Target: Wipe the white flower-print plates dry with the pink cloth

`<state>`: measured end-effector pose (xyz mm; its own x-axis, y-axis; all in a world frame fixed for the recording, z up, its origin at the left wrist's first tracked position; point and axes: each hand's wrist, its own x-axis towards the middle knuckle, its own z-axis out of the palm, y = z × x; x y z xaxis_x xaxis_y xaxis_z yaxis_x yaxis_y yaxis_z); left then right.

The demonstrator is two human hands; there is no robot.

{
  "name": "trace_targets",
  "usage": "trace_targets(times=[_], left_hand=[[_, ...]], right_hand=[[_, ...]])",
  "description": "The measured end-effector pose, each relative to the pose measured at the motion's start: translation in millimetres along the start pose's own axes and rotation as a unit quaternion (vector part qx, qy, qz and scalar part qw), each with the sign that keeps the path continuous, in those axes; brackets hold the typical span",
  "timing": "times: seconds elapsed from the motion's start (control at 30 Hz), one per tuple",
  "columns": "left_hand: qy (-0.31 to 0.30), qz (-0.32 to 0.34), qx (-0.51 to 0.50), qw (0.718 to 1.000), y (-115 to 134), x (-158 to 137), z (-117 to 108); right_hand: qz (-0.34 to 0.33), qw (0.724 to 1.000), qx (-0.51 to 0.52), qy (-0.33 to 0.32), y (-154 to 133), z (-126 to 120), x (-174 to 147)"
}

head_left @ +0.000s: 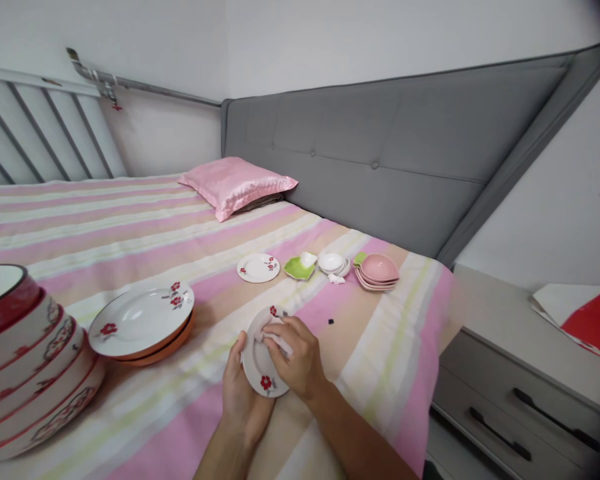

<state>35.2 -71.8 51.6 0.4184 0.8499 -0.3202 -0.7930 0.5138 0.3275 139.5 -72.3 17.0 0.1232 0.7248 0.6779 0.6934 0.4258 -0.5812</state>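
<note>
presently, status: a small plate [260, 365] is held above the bed [380, 347], near its front edge, while its face is wiped
left hand [243, 400]: under the small plate's lower rim; fingers curled round the back and edge, gripping it; thumb on the left rim
right hand [295, 360]: lies over the plate's face; fingers pressed together and pinching a small white cloth [275, 340] flat against the plate
small plate: white, red flower print at top and bottom; tilted up toward the camera; clear of the bedcover
left of the hands: stack of large plates [143, 320], white with red flowers on top, orange ones beneath; well apart from the hands
far left: stack of bowls [25, 367] with red bands
further up the bed: small flowered saucer [259, 267]; green leaf dish [300, 268]; white small bowls [333, 263]; pink dishes [377, 270]; all in a row, well apart from the hands
background: pink pillow [237, 183]; grey headboard [405, 153]; nightstand [520, 373] at right
technique, as judged: keep the left grip firm on the rim; work the cloth in circles from centre outward; turn the plate rather than stretching the wrist; keep it low over the bed so a slip lands soft
</note>
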Motion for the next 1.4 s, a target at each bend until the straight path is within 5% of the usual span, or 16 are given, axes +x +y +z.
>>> trace_targets(times=[0.53, 0.8, 1.1, 1.4], left_hand=[[-0.047, -0.002, -0.033, 0.998, 7, 4, -10], [-0.088, 0.026, -0.046, 0.995, 13, 10, -20], [-0.038, 0.069, -0.023, 0.997, 16, 10, -18], [-0.035, 0.02, -0.015, 0.999, 8, 7, -12]], right_hand=[[0.075, 0.996, -0.038, 0.024, 5, 1, 2], [0.051, 0.998, -0.033, -0.012, 7, 3, -1], [-0.009, 0.998, 0.018, -0.066, 1, -1, -1], [-0.063, 0.996, 0.042, -0.048, -2, -2, -1]])
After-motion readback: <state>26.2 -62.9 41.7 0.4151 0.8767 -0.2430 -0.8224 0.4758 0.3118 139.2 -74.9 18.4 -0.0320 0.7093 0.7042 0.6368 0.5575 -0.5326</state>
